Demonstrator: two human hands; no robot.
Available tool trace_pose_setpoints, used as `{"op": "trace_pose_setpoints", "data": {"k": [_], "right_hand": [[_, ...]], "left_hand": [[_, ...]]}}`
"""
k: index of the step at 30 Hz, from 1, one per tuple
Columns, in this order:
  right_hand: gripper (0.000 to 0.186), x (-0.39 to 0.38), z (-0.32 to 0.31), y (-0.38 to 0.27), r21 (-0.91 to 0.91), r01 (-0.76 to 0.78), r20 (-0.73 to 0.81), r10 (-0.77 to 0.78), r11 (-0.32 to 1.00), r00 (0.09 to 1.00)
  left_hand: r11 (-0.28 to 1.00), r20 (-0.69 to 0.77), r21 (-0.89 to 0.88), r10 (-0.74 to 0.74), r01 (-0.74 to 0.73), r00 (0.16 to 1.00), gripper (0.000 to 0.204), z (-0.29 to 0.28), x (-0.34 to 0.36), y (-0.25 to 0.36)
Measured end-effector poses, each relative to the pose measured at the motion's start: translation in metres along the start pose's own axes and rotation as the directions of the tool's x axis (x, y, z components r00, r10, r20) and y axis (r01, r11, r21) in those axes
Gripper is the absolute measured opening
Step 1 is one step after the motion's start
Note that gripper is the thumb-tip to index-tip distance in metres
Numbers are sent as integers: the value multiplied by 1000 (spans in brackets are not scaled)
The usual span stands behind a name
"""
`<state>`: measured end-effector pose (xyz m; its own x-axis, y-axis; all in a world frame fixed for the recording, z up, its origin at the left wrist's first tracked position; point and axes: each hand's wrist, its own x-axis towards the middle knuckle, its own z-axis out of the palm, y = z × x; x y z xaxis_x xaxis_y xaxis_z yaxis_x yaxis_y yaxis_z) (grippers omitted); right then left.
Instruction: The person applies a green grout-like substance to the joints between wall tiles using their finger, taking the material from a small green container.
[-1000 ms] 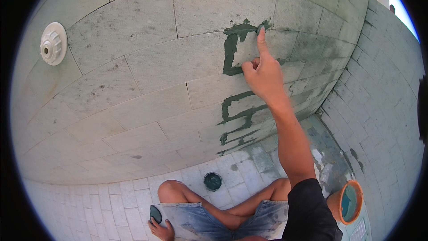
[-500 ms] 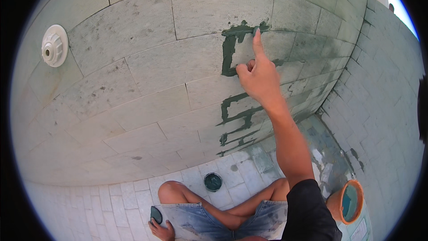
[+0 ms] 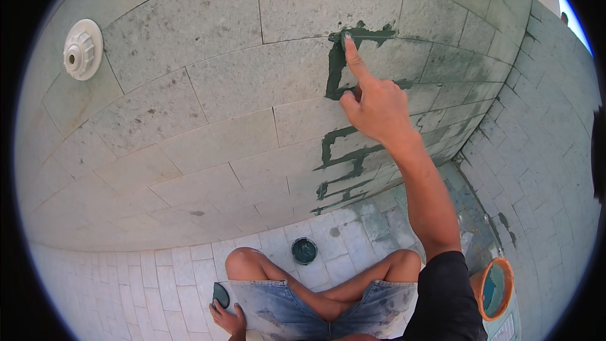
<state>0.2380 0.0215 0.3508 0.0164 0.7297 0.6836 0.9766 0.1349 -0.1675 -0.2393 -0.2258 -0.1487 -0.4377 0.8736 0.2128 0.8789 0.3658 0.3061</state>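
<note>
My right hand (image 3: 379, 110) reaches up to the stone-tiled wall (image 3: 221, 88). Its index finger is stretched out, the tip smeared and pressed on dark green grout (image 3: 336, 69) at the upper left corner of a tile; the other fingers are curled with nothing visible in them. More grout lines run along the joints below. Low at the left, beside my knee, my left hand (image 3: 228, 322) has its fingers on a dark green rounded pad (image 3: 220, 295), whose exact kind I cannot make out. A small round tub (image 3: 304, 251) of dark green paste stands on the floor before my crossed legs.
An orange bucket (image 3: 507, 300) with green residue inside stands to the right of my right arm. On the wall at the left juts a round white fitting (image 3: 83, 49). A second wall (image 3: 549, 139) meets this one at the right, above the tiled floor (image 3: 170, 278).
My right fingertip has slid left along the top grout line, from near its right end to the corner. The view has shifted slightly. My left hand still touches the pad.
</note>
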Motion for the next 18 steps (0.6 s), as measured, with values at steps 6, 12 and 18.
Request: {"op": "trace_pose_setpoints", "data": {"k": [6,12,18], "right_hand": [[90,4,-4,9,-168,204,-81,-219,965,972],[89,-14,0,6,-321,161,50,-153,933,987],[93,-42,17,17,-391,183,137,-140,902,981]], "left_hand": [[1000,22,-3,-23,23,1000,87,0,-1,-1],[1000,23,9,-18,18,1000,87,0,-2,-2],[1000,14,15,-9,9,1000,86,1,-1,-1]]}}
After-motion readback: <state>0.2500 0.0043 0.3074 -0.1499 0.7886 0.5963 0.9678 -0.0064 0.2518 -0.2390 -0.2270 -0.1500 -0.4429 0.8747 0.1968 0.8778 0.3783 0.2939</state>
